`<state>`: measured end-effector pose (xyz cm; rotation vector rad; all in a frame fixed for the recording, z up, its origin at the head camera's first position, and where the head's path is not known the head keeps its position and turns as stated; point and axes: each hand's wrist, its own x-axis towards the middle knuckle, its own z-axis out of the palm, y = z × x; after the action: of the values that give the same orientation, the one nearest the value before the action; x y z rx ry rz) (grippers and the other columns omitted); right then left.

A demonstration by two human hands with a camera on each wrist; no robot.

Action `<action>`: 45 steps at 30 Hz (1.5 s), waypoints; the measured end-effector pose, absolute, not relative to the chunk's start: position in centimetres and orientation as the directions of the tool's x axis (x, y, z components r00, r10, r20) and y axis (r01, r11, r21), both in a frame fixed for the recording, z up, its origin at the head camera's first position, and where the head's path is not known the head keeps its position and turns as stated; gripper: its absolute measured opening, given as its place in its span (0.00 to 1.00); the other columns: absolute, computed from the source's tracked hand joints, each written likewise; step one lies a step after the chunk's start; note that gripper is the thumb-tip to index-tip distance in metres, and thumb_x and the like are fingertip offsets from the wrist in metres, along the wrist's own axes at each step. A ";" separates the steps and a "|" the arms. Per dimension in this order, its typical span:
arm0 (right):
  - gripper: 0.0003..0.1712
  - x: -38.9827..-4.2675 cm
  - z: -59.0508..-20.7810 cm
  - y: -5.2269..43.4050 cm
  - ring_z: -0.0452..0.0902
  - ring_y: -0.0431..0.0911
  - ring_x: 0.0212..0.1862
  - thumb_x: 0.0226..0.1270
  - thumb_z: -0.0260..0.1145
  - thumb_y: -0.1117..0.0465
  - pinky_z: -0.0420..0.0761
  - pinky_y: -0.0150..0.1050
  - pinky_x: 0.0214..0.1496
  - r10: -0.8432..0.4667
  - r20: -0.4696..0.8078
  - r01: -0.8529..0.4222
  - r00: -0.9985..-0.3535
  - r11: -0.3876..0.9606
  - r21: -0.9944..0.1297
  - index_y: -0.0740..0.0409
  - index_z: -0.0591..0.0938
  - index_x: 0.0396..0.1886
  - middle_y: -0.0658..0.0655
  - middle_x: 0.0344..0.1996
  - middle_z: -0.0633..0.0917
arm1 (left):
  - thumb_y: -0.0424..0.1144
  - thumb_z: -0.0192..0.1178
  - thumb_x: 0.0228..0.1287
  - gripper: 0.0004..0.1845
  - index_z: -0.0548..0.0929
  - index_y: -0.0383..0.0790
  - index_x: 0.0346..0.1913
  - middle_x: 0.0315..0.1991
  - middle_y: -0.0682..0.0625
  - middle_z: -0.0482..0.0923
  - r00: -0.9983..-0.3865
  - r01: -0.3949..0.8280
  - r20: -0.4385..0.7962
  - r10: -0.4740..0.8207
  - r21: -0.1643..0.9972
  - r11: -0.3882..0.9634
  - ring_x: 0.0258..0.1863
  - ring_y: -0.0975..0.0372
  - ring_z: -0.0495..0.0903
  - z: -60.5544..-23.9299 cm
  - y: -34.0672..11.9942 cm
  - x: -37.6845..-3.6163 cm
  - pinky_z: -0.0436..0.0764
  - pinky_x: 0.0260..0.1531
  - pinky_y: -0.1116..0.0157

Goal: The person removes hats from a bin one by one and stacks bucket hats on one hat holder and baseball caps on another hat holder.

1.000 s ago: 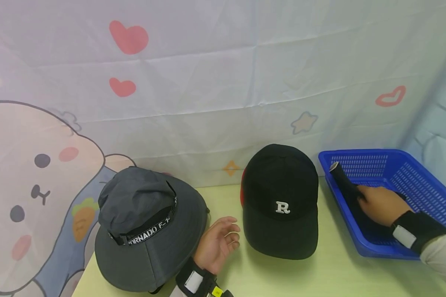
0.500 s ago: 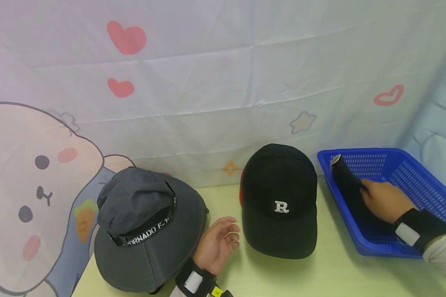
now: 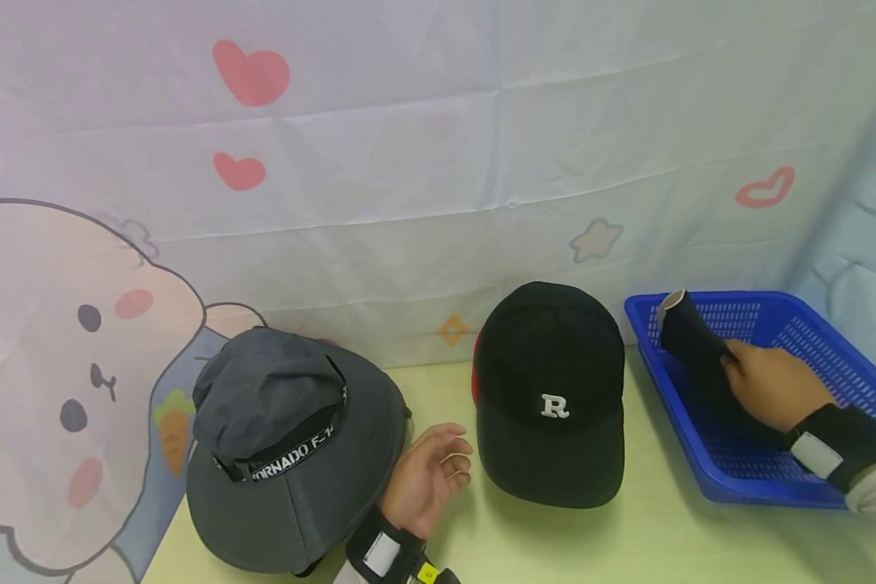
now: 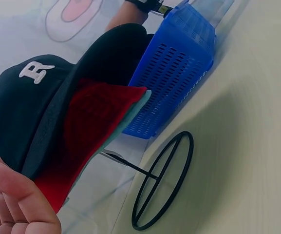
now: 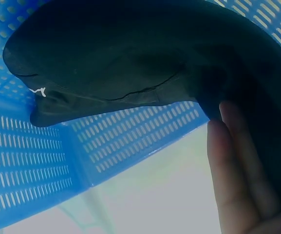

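My right hand grips a black hat inside the blue basket. One end of the hat, with a pale inner edge, points up at the basket's back left corner. The right wrist view shows the dark hat spread over the basket's perforated walls, with fingers against its edge. Relaxed and holding nothing, my left hand lies between a grey wide-brimmed hat and a black cap bearing a white R. In the left wrist view its fingers overlap that cap's edge.
Under the black cap sits a red cap with a light green edge below it. A black wire stand with a round base supports them on the pale yellow table. Behind hangs a printed cloth.
My right hand has shifted right with the black hat, whose pale-edged end has moved right and farther up. My left hand has stayed where it was.
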<state>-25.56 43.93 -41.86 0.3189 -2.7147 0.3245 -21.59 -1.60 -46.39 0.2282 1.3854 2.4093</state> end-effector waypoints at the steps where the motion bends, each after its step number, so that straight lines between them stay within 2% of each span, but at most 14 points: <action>1: 0.11 -25.5 -41.8 44.0 0.82 0.60 0.26 0.68 0.59 0.71 0.78 0.61 0.28 -0.172 0.406 -0.264 -0.898 0.947 -0.182 0.78 0.77 0.45 0.71 0.26 0.84 | 0.35 0.42 0.78 0.16 0.81 0.53 0.42 0.33 0.60 0.82 -0.926 -0.221 -0.035 0.376 0.859 -0.462 0.29 0.69 0.77 -46.4 -1.6 -21.6 0.77 0.33 0.74; 6: 0.10 -25.3 -41.3 44.1 0.81 0.64 0.25 0.68 0.58 0.72 0.76 0.62 0.27 -0.147 0.439 -0.250 -0.887 0.950 -0.188 0.77 0.77 0.43 0.73 0.25 0.83 | 0.35 0.43 0.78 0.15 0.81 0.53 0.42 0.34 0.59 0.82 -0.927 -0.227 -0.044 0.371 0.854 -0.467 0.29 0.69 0.77 -46.4 -1.6 -21.6 0.77 0.34 0.73; 12: 0.06 -25.2 -40.7 44.2 0.80 0.63 0.23 0.70 0.56 0.71 0.75 0.61 0.25 -0.095 0.466 -0.211 -0.879 0.956 -0.203 0.74 0.76 0.38 0.70 0.23 0.82 | 0.35 0.41 0.79 0.16 0.81 0.53 0.42 0.33 0.60 0.82 -0.924 -0.234 -0.045 0.379 0.852 -0.469 0.29 0.69 0.77 -46.2 -1.6 -21.6 0.77 0.33 0.74; 16: 0.07 -25.2 -40.2 44.3 0.79 0.64 0.24 0.71 0.56 0.71 0.74 0.61 0.25 -0.065 0.477 -0.186 -0.877 0.960 -0.211 0.74 0.76 0.39 0.71 0.23 0.82 | 0.35 0.42 0.79 0.16 0.81 0.53 0.42 0.33 0.60 0.82 -0.926 -0.233 -0.047 0.375 0.852 -0.468 0.29 0.69 0.77 -46.1 -1.6 -21.6 0.77 0.33 0.74; 18: 0.07 -25.1 -39.9 44.5 0.78 0.62 0.22 0.72 0.55 0.70 0.72 0.59 0.24 -0.054 0.482 -0.177 -0.875 0.961 -0.213 0.73 0.75 0.37 0.68 0.21 0.80 | 0.35 0.42 0.78 0.16 0.82 0.52 0.42 0.33 0.59 0.82 -0.927 -0.234 -0.050 0.372 0.852 -0.468 0.29 0.69 0.77 -46.1 -1.7 -21.6 0.77 0.33 0.73; 21: 0.08 -24.9 -39.6 44.7 0.77 0.61 0.22 0.73 0.54 0.69 0.72 0.59 0.24 -0.043 0.480 -0.167 -0.876 0.961 -0.220 0.74 0.75 0.39 0.69 0.22 0.80 | 0.35 0.42 0.78 0.16 0.82 0.53 0.42 0.33 0.60 0.82 -0.927 -0.235 -0.051 0.371 0.851 -0.470 0.29 0.69 0.77 -46.1 -1.7 -21.6 0.77 0.33 0.73; 29: 0.11 -24.3 -38.8 44.7 0.69 0.51 0.21 0.76 0.50 0.66 0.69 0.48 0.23 -0.019 0.457 -0.145 -0.889 0.959 -0.243 0.68 0.72 0.32 0.59 0.19 0.73 | 0.35 0.42 0.78 0.16 0.82 0.53 0.42 0.33 0.60 0.82 -0.924 -0.248 -0.059 0.378 0.845 -0.474 0.29 0.69 0.77 -46.0 -1.6 -21.6 0.77 0.33 0.74; 39: 0.10 -23.7 -37.9 44.8 0.74 0.59 0.20 0.76 0.50 0.66 0.70 0.57 0.22 0.014 0.485 -0.134 -0.874 0.954 -0.269 0.70 0.72 0.36 0.63 0.19 0.76 | 0.35 0.42 0.78 0.17 0.82 0.52 0.41 0.33 0.59 0.82 -0.923 -0.261 -0.071 0.377 0.837 -0.482 0.29 0.68 0.77 -46.0 -1.6 -21.8 0.77 0.32 0.74; 45: 0.10 -23.1 -37.2 44.4 0.70 0.55 0.18 0.77 0.50 0.66 0.67 0.52 0.20 0.027 0.499 -0.134 -0.866 0.950 -0.283 0.70 0.72 0.37 0.60 0.17 0.74 | 0.36 0.43 0.78 0.16 0.82 0.53 0.42 0.33 0.59 0.82 -0.921 -0.239 -0.042 0.388 0.846 -0.477 0.29 0.69 0.77 -46.1 -1.8 -21.7 0.77 0.34 0.73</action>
<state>-23.05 44.40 -37.17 0.0760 -2.5864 0.4228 -21.73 -1.76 -46.08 0.2195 1.3471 2.4144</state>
